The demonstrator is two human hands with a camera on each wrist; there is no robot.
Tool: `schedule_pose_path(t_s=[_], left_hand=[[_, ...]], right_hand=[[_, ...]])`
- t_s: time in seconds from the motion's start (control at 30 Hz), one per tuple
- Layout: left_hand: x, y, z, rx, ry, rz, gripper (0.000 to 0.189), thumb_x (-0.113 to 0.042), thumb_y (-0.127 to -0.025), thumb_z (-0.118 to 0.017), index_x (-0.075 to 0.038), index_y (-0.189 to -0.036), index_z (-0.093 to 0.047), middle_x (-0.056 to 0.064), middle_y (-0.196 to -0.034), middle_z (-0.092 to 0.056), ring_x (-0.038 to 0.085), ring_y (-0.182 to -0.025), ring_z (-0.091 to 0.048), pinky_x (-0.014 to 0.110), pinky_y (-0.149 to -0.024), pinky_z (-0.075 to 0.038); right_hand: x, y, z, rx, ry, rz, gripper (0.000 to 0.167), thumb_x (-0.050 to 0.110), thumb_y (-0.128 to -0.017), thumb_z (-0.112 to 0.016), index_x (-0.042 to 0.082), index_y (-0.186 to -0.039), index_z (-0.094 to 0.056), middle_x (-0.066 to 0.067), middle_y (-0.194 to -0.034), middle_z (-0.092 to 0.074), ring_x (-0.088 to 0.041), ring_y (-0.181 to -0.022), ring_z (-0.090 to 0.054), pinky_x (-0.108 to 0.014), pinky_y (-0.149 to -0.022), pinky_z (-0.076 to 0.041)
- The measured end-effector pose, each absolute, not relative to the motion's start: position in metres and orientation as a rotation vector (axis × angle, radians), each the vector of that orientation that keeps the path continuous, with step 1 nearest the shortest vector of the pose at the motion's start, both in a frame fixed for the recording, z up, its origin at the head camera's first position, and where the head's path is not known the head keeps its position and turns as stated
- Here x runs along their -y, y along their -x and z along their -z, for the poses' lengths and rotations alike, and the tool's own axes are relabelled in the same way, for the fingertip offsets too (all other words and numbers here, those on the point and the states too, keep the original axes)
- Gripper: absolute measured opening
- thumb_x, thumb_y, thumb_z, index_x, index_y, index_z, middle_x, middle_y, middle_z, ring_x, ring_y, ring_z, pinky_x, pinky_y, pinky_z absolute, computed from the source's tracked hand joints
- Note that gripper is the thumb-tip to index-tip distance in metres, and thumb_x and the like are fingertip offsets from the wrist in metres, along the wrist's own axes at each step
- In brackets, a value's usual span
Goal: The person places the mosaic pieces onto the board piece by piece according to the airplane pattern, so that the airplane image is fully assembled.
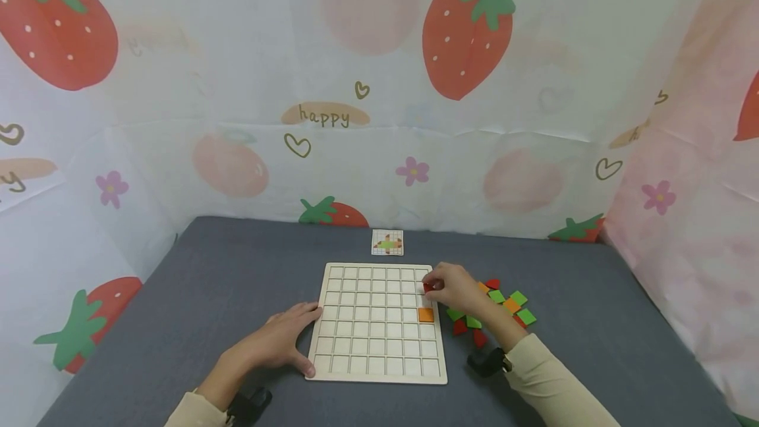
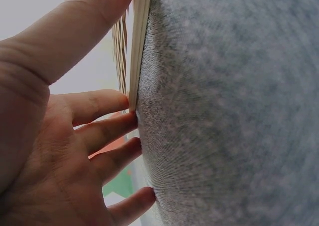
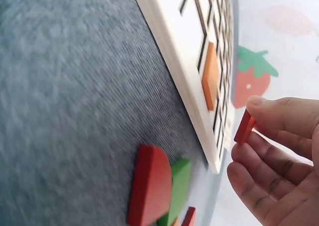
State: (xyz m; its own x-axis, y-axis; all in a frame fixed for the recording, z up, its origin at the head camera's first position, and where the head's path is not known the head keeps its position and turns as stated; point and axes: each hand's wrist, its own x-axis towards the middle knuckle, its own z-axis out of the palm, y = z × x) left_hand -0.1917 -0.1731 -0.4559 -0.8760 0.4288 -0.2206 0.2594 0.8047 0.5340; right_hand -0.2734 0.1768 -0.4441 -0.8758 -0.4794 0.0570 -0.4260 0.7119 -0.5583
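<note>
A pale wooden grid board (image 1: 377, 377) lies on the grey table, with one orange square tile (image 1: 425, 315) in its rightmost column. My left hand (image 1: 279, 337) rests at the board's left edge, fingers spread, thumb at the near corner; in the left wrist view its fingertips (image 2: 130, 102) meet the board's side. Thumb and fingers of my right hand (image 1: 453, 287) pinch a small red tile (image 3: 244, 126) above the board's upper right cells. The right wrist view shows that red tile edge-on, past the orange tile.
Right of the board lies a loose heap of red, green (image 1: 525, 316) and orange tiles, partly under the right forearm. A small pattern card (image 1: 387, 242) with a coloured figure on a grid sits behind the board. A strawberry-printed curtain (image 1: 379, 170) encloses the table's back and sides.
</note>
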Motion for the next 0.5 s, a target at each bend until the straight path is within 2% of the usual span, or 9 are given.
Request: schedule_pose_path(t_s=[0.27, 0.5], left_hand=[[0.1736, 0.1921, 0.4573, -2.673, -0.535, -0.708, 0.106, -0.035, -0.058, -0.09, 0.001, -0.146, -0.041, 0.021, -0.153, -0.037, 0.043, -0.144, -0.029, 0.068, -0.107, -0.024], [0.1739, 0.1926, 0.4577, -2.672, -0.54, -0.706, 0.106, -0.035, -0.059, -0.09, 0.001, -0.145, -0.041, 0.022, -0.152, -0.038, 0.044, -0.144, -0.029, 0.068, -0.107, -0.024]], right_hand=[[-0.1698, 0.2734, 0.4488, -2.79, 0.755, 0.858, 0.025, 0.01, -0.084, -0.074, 0.002, -0.107, -0.073, -0.005, -0.092, -0.063, -0.012, -0.082, -0.058, -0.022, -0.068, -0.049], [-0.1658, 0.2735, 0.4524, -2.805, 0.72, 0.798, 0.024, 0.012, -0.084, -0.074, 0.003, -0.106, -0.074, -0.003, -0.091, -0.063, -0.01, -0.077, -0.053, -0.022, -0.066, -0.046]])
